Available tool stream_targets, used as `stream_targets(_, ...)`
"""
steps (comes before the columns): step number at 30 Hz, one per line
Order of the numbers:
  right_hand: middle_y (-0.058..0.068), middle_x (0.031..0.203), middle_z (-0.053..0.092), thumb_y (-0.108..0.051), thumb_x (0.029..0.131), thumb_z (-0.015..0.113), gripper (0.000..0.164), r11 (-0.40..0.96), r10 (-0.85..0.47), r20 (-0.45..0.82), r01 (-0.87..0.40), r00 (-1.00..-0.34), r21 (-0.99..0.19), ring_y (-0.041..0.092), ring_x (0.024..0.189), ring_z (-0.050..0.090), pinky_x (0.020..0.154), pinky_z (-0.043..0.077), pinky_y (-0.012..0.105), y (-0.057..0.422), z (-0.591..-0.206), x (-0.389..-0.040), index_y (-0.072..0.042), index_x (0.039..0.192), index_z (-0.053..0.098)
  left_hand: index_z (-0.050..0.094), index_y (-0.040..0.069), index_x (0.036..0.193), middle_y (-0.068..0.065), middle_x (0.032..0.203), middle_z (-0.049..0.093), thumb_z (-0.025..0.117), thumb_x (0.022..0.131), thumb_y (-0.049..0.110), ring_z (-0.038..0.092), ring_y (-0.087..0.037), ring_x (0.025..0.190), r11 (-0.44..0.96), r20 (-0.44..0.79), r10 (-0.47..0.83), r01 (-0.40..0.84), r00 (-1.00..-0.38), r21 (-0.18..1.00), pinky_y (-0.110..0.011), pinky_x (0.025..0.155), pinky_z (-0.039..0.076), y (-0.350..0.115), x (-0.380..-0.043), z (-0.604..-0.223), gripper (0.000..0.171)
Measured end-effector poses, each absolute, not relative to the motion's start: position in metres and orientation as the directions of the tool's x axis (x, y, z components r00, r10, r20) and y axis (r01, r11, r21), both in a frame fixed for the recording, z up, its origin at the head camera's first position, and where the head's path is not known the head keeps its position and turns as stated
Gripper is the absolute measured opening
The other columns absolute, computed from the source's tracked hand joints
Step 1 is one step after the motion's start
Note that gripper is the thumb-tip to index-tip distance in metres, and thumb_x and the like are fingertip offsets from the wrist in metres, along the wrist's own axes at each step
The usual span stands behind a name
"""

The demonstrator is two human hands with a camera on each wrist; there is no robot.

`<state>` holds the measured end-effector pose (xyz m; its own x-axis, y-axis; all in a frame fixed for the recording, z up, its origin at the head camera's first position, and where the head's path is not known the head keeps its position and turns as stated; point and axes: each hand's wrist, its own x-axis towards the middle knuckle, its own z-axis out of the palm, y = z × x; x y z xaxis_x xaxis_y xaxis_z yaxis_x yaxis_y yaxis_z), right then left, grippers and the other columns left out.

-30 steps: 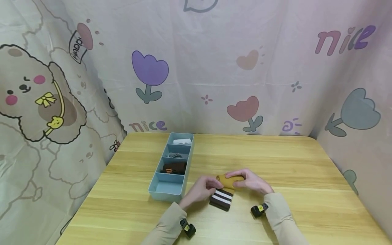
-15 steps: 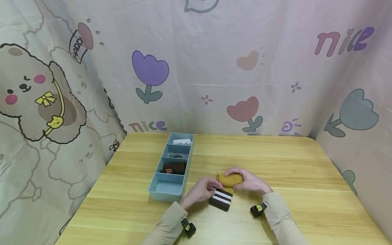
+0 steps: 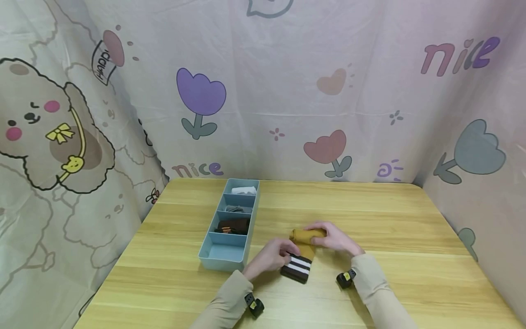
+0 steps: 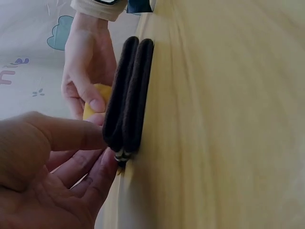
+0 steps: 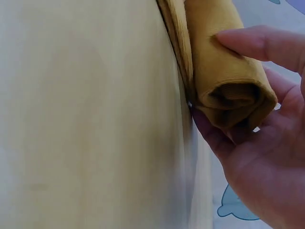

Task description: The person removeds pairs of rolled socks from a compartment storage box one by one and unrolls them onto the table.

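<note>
A pair of mustard-yellow socks (image 3: 305,251) lies on the table, partly rolled, with dark brown cuffs (image 3: 296,268) crossed by white stripes. My left hand (image 3: 271,255) pinches the near left edge of the cuffs; in the left wrist view their two thick dark folds (image 4: 128,95) stand beside my thumb. At the far end my right hand (image 3: 334,238) grips the yellow roll (image 5: 224,62), thumb on one side and fingers curled round the other. The right wrist view shows the spiral end of that roll. A flat yellow stretch joins roll and cuffs.
Left of my hands stands a light blue divided box (image 3: 245,256). Its far compartments hold a white bundle (image 3: 244,190), a grey bundle (image 3: 235,209) and a dark brown bundle (image 3: 233,225) with orange marks. A printed curtain (image 3: 263,91) hangs behind the wooden table (image 3: 370,205).
The yellow roll has turned and shifted slightly away from me with my right hand, and more flat yellow fabric shows before the cuffs. My left hand has stayed nearly in place.
</note>
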<state>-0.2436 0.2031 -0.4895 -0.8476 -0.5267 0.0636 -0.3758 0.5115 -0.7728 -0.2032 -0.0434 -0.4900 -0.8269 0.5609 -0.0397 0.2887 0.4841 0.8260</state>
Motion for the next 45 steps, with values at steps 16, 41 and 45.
stream_targets(16,0.012,0.124,0.067,-0.009,0.096,0.062,0.020,0.467,-0.511,0.198,-0.463,-0.836,-0.753,0.032,0.120,0.059,0.102,0.046,0.043,0.198,-0.495,-0.254,-0.011,0.116,0.065,0.075,0.003,0.104,-0.008,0.098,0.074,0.068,0.087,-0.004,0.067,-0.011,0.083,0.540,-0.017,0.499,0.295,-0.867,0.788,-0.020,0.073,0.054,-0.042,-0.205,-0.490,0.019)
stream_targets(41,0.010,0.118,0.069,-0.013,0.083,0.080,0.033,0.579,-0.493,0.126,-0.432,-0.861,-0.691,0.021,0.104,0.061,0.091,0.052,0.032,0.199,-0.487,-0.265,-0.010,0.114,0.069,0.073,-0.001,0.108,-0.007,0.119,0.066,0.075,0.084,0.001,0.060,-0.004,0.077,0.564,-0.015,0.508,0.319,-0.861,0.762,-0.017,0.072,0.051,-0.041,-0.208,-0.487,0.024)
stream_targets(45,0.010,0.121,0.068,-0.016,0.087,0.077,0.030,0.566,-0.491,0.125,-0.424,-0.862,-0.707,0.025,0.110,0.061,0.094,0.052,0.035,0.199,-0.486,-0.266,-0.009,0.116,0.070,0.072,0.000,0.108,-0.008,0.116,0.066,0.077,0.084,0.003,0.060,-0.004,0.076,0.557,-0.010,0.513,0.324,-0.858,0.765,-0.017,0.071,0.051,-0.042,-0.208,-0.487,0.025)
